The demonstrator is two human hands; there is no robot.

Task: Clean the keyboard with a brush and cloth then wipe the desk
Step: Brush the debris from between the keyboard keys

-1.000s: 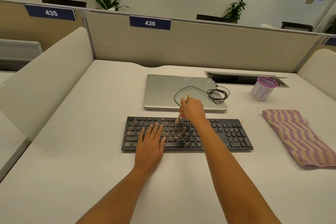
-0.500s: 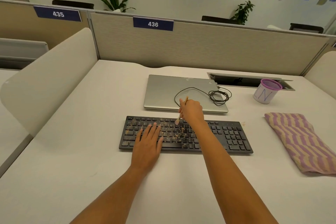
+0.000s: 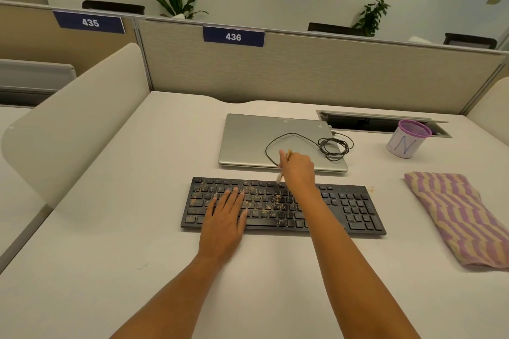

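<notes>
The black keyboard (image 3: 275, 208) lies flat in the middle of the desk (image 3: 115, 228), its long edges running across the view. Tan crumbs speckle its left and middle keys. The left hand (image 3: 224, 224) lies flat on the left half of the keys, fingers straight and slightly spread, with its heel over the front edge. The right hand (image 3: 298, 169) reaches across the keyboard to its back edge, fingers curled tight round a thin brush (image 3: 279, 177). The brush tilts, its pale tip at the top row of keys and its handle end poking out above the hand.

Just behind the keyboard, past a narrow strip of bare desk, lies a closed silver laptop (image 3: 248, 140) with a black cable (image 3: 334, 147) looped and coiled on its lid. A few crumbs (image 3: 371, 189) lie on the desk by the keyboard's back right corner. To the right, a gap of bare desk away, lies a folded cloth (image 3: 457, 217) striped purple and tan, running out at the picture's right edge. Behind it a white cup (image 3: 407, 142) with a purple rim stands beside an open cable slot (image 3: 358, 121).

Left of the keyboard the desk lies bare up to a curved side panel (image 3: 74, 124). A wide bare strip in front is crossed only by the two forearms. A partition (image 3: 330, 74) closes the back edge.
</notes>
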